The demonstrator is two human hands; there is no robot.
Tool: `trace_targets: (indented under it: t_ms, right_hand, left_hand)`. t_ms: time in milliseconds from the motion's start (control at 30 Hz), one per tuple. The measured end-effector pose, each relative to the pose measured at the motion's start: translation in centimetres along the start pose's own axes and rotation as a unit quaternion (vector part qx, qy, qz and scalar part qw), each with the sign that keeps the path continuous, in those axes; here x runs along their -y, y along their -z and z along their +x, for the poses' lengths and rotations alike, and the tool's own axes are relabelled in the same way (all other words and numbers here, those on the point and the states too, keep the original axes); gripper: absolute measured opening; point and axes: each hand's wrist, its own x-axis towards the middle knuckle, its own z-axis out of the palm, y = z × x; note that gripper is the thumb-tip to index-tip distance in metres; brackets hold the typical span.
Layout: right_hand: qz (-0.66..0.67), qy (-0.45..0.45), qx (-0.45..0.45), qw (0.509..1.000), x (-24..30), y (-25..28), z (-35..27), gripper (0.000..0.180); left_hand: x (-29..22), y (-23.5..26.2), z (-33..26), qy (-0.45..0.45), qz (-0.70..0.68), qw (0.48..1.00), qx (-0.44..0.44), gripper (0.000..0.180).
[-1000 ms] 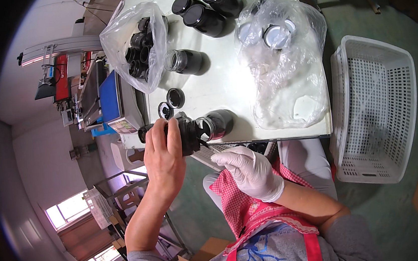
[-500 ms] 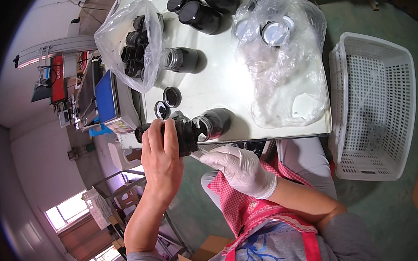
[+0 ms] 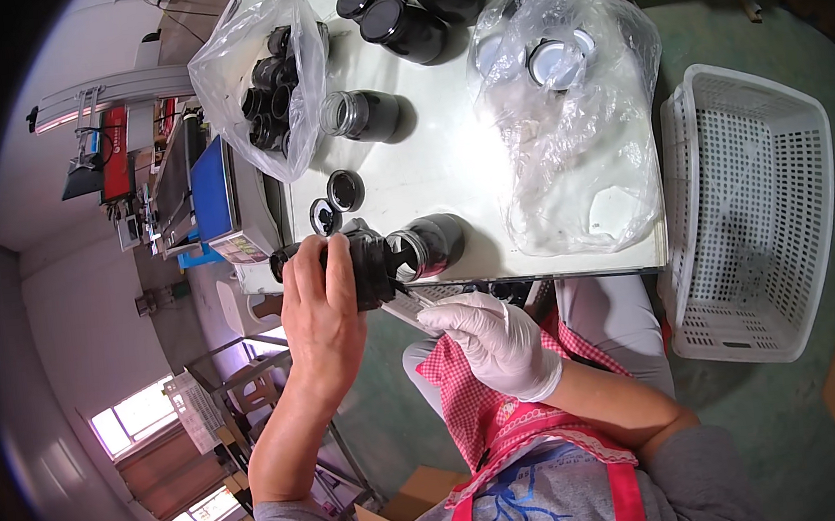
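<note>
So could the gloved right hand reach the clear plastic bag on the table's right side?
Probably yes. The gloved right hand is just short of the table, and the clear plastic bag lies ahead and to its right with nothing standing between. Its fingers seem to pinch a thin tool.

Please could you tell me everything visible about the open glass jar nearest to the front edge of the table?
The jar looks like clear glass, with a threaded neck and a dark body, perhaps from its contents. It has no lid. It appears to stand upright on the white table, near the front edge. A black container in the left hand is beside its mouth; whether they touch is unclear. The gloved right hand is apart from it.
</note>
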Motion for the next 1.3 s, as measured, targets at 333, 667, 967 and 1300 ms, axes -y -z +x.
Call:
trace_targets:
  t_ms: [333, 667, 967, 1300]
  right_hand:
    - [-0.024, 0.04, -0.025, 0.999, -1.3, -1.5, 0.6, 0.039]
    - [-0.022, 0.037, -0.042, 0.998, -0.4, -0.8, 1.0, 0.034]
    - [-0.034, 0.0, -0.008, 0.999, -0.4, -1.0, 0.8, 0.028]
    - [0.053, -0.04, -0.032, 0.997, -0.2, -0.4, -0.1, 0.017]
  left_hand:
    - [-0.6, 0.0, 0.2, 0.006, -0.021, 1.0, 0.014, 0.082]
    - [-0.4, 0.0, 0.2, 0.007, -0.023, 1.0, 0.006, 0.082]
    - [-0.5, 0.1, 0.2, -0.001, -0.019, 1.0, 0.017, 0.081]
    - [-0.4, 0.1, 0.2, -0.004, -0.01, 1.0, 0.01, 0.081]
